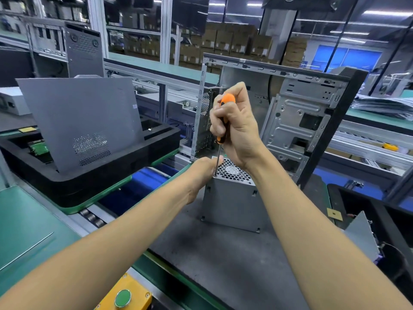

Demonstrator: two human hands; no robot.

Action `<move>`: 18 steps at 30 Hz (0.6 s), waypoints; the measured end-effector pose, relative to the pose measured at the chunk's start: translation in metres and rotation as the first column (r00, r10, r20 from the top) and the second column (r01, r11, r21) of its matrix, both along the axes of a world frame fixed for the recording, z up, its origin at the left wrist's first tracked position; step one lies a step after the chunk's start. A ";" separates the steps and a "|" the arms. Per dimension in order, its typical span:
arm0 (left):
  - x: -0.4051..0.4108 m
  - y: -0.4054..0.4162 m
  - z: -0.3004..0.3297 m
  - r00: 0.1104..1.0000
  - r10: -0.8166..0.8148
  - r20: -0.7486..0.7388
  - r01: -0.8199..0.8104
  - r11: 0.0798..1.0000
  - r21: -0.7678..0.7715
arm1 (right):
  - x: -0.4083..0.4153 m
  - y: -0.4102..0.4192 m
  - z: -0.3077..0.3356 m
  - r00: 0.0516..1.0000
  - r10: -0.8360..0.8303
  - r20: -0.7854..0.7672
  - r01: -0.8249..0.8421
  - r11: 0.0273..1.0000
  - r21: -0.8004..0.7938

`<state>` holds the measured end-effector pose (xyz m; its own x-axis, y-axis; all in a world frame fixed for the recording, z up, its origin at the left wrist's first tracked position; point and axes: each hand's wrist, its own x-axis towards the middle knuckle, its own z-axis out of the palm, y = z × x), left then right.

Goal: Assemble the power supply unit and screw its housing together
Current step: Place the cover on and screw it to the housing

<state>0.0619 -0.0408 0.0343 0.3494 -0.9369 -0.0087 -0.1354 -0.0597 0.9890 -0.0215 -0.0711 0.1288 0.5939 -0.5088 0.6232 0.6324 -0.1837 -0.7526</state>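
1. Nearest the camera, a yellow box with a green button (122, 298) sits at the front edge of the worktop (223, 265), whose surface is a dark grey, scuffed mat with a green border.
2. Left of it, a green pallet (26, 222) lies over a roller conveyor (91, 217).
3. Both bare forearms reach forward over the mat to the PSU (232, 202), a grey metal box that stands upright on the mat, its honeycomb grille facing up.
4. The left hand (204, 173) rests against the PSU's upper left edge; its fingers are hidden behind the box, so I cannot tell how far they are closed or whether they grip it. The thumb tip lies beside the driver's shaft.
5. The right hand (237, 128) is above the grille, fingers wrapped tight around the orange-and-black handle of a screwdriver (223, 121). The shaft runs straight down from those fingers, and its tip meets the grille's near left corner.
6. Just behind the fingers stands an open, bare metal PC case (297, 121), upright, with a black front edge at its right.
7. Left of the fingers, a black foam tray (125, 157) on a green pallet holds a grey side panel (85, 117) that leans back, and a green circuit board (39, 148).
8. Right of the forearms, another black tray (384, 220) with a grey panel (362, 238) in it.
9. Beyond, aluminium-framed conveyor lines (156, 74) cross the room; a second grey case (82, 50) stands far left.
10. Farthest back are stacked cardboard boxes (223, 43), glass partitions, a blue-lit wall and ceiling strip lights.
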 end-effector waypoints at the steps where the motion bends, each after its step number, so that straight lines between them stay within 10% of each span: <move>1: 0.000 0.001 0.001 1.000 0.014 0.016 -0.014 1.000 0.011 | 0.001 0.003 -0.001 1.000 -0.018 -0.013 0.018 1.000 -0.011; 18: -0.005 0.002 0.002 1.000 0.011 0.013 -0.011 1.000 0.028 | 0.001 0.000 0.000 0.999 0.033 -0.021 -0.032 0.998 0.056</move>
<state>0.0568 -0.0388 0.0365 0.3597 -0.9326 -0.0305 -0.1471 -0.0890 0.9851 -0.0202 -0.0713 0.1289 0.6239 -0.5228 0.5809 0.6203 -0.1210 -0.7750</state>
